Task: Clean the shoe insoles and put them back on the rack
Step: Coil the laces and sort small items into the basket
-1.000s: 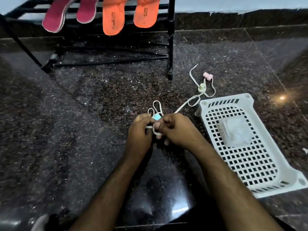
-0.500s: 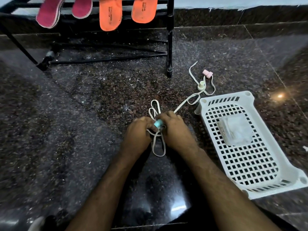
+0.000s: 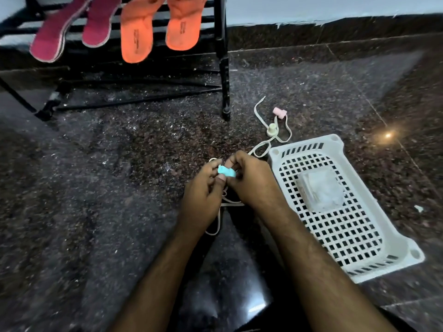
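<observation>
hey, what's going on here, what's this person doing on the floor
A person is working over a dark stone floor, both hands together on a small turquoise clip strung on a pale cord. The left hand and right hand pinch it between their fingertips. Four insoles, two maroon and two orange, already hang on the black rack. A white basket lies beside the hands.

Dim indoor light; a warm glare spot (image 3: 387, 135) on the polished floor (image 3: 119, 188) right of the hands; edges blurred, wide-angle bowed.

Both hands (image 3: 230, 185) have lifted the blue clip (image 3: 226, 171) higher, its cord (image 3: 219, 219) now trailing below.
</observation>
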`<state>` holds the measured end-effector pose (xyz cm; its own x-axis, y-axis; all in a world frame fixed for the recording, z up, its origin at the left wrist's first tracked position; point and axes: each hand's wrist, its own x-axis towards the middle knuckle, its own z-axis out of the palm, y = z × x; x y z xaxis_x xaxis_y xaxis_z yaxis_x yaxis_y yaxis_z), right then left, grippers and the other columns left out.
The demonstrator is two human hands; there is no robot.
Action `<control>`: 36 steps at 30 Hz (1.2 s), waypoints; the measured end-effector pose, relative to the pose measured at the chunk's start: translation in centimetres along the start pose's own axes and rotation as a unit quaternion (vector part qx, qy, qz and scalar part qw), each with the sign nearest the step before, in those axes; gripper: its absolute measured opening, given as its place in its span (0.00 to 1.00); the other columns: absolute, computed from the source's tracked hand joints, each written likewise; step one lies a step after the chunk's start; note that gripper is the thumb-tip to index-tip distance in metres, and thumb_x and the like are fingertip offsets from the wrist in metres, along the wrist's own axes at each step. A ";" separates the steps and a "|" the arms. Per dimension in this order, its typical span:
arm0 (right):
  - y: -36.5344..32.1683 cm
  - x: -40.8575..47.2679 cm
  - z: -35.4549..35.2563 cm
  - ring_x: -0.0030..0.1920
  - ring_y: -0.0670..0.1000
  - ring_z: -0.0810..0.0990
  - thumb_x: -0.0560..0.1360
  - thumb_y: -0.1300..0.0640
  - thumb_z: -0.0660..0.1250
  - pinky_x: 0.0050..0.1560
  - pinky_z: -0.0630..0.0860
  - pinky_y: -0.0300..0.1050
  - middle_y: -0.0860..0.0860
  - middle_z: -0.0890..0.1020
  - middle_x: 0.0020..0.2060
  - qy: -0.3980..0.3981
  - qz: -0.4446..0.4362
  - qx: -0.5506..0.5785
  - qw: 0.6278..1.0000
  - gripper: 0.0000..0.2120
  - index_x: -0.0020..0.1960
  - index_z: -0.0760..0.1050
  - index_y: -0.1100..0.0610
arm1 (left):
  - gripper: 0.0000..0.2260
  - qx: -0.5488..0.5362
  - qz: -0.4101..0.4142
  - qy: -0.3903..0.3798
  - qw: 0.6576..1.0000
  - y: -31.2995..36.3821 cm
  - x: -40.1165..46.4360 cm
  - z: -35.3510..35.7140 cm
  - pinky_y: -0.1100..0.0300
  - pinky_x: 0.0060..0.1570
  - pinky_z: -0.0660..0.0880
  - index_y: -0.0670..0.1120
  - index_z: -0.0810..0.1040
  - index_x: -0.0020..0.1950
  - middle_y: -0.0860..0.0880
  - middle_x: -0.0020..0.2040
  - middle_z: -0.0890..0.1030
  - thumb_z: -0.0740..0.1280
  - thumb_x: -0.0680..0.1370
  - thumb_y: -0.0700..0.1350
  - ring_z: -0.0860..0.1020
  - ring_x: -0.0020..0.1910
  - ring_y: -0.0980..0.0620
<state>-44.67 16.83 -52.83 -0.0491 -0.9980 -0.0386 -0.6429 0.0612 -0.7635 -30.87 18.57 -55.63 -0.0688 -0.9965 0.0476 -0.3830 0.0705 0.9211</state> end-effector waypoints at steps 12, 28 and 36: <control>1.2 0.0 -9.3 0.48 0.50 0.78 0.72 0.58 0.69 0.49 0.77 0.52 0.47 0.79 0.47 0.078 -0.035 -0.037 0.996 0.07 0.48 0.76 0.48 | 0.07 -0.079 0.014 0.053 0.995 8.5 3.4 7.0 0.62 0.44 0.79 0.46 0.81 0.53 0.51 0.43 0.86 0.73 0.76 0.39 0.84 0.42 0.57; 9.4 -2.8 -17.5 0.42 0.43 0.81 0.73 0.63 0.72 0.40 0.71 0.33 0.46 0.84 0.48 0.119 0.186 -0.002 0.975 0.12 0.51 0.78 0.49 | 0.40 0.246 0.123 -0.200 0.940 9.5 0.7 15.0 0.57 0.68 0.65 0.51 0.60 0.79 0.52 0.74 0.65 0.75 0.71 0.55 0.64 0.72 0.51; 10.2 -0.5 -16.1 0.48 0.47 0.81 0.73 0.62 0.75 0.57 0.78 0.43 0.48 0.84 0.52 0.158 0.188 -0.027 0.969 0.14 0.57 0.81 0.50 | 0.42 0.326 0.137 -0.179 0.918 9.8 2.8 15.1 0.54 0.69 0.67 0.49 0.56 0.80 0.49 0.74 0.65 0.74 0.72 0.57 0.65 0.71 0.50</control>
<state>-63.53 18.12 -50.17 -0.5137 -0.8519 -0.1017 -0.5733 0.4290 -0.6981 -48.75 17.18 -52.30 -0.4991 -0.8665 0.0050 -0.7676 0.4448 0.4614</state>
